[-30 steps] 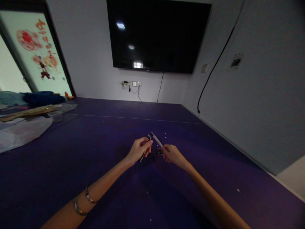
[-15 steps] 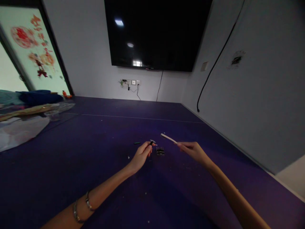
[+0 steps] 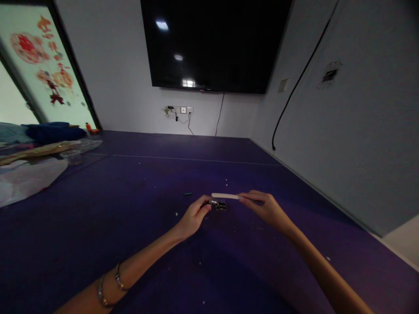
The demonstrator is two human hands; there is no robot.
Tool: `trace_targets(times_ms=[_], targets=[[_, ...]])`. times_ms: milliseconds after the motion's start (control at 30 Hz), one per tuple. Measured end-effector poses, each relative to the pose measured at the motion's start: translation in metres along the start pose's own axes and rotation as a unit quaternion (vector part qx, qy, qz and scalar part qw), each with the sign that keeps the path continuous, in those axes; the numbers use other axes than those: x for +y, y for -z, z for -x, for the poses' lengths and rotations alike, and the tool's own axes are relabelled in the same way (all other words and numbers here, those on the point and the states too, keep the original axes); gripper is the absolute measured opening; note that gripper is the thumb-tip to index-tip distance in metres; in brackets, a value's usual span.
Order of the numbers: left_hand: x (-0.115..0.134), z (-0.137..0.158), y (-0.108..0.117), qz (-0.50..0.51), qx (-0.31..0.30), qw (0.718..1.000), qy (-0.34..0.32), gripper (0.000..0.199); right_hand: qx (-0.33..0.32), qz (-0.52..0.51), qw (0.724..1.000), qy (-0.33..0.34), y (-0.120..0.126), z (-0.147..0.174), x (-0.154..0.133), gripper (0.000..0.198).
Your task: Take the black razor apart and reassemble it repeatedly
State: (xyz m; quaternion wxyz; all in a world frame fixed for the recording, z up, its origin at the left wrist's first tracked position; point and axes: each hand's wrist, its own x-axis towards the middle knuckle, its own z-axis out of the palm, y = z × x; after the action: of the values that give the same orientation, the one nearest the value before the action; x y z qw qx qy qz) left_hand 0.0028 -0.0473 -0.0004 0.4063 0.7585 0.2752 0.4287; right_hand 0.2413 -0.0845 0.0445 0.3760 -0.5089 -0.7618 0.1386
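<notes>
My left hand (image 3: 194,216) pinches a small dark piece with a shiny metal end (image 3: 213,202), too small to name. My right hand (image 3: 266,206) grips the end of a slim pale stick shaped like a toothbrush (image 3: 225,196). The stick lies almost level, pointing left, its far end just above the metal end in my left hand. Whether the two touch, I cannot tell. Below the stick sits a small dark block with clear edges (image 3: 221,206) on the purple surface. A short dark green stick (image 3: 187,194) lies left of it, beyond my left hand.
The wide purple surface (image 3: 137,244) carries scattered white specks. Cloths (image 3: 54,132) and a clear plastic bag (image 3: 36,179) are piled at the left. A large black screen (image 3: 216,43) hangs on the back wall, and a black cable (image 3: 296,83) runs down the right wall.
My right hand has swung the pale stick's far end left and down, over the piece in my left hand. That piece has tilted lower, its metal end now pointing right.
</notes>
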Motion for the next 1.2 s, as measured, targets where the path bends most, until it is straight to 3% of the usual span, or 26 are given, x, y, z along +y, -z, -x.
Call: trace_targets(times_ms=[133,300,467,667,833,1033,1200], targets=[[0.001,0.001,0.0,0.003,0.006,1.0,0.007,0.019,-0.039,-0.013,0.999,0.018,0.0,0.001,-0.004,0.033],[0.004,0.002,0.0,0.008,-0.004,1.0,0.0,0.02,0.01,-0.008,1.0,-0.004,-0.001,0.001,0.0,0.032],[0.005,0.001,0.0,0.016,0.001,1.0,0.006,0.02,-0.031,-0.021,0.999,0.021,0.0,0.002,-0.005,0.033],[0.011,0.001,0.0,0.022,-0.006,1.0,0.005,0.019,0.009,-0.015,1.0,-0.001,0.001,0.003,-0.006,0.032],[0.014,0.0,0.002,0.023,-0.001,1.0,-0.005,0.016,-0.026,-0.021,0.999,0.041,0.003,0.004,-0.014,0.029],[0.013,0.002,0.003,0.034,-0.015,0.999,0.002,0.02,0.016,0.0,1.0,0.019,0.003,0.003,-0.011,0.03],[0.011,0.001,0.003,0.013,-0.008,1.0,-0.003,0.018,-0.009,-0.003,0.998,0.056,0.003,0.003,-0.016,0.027]])
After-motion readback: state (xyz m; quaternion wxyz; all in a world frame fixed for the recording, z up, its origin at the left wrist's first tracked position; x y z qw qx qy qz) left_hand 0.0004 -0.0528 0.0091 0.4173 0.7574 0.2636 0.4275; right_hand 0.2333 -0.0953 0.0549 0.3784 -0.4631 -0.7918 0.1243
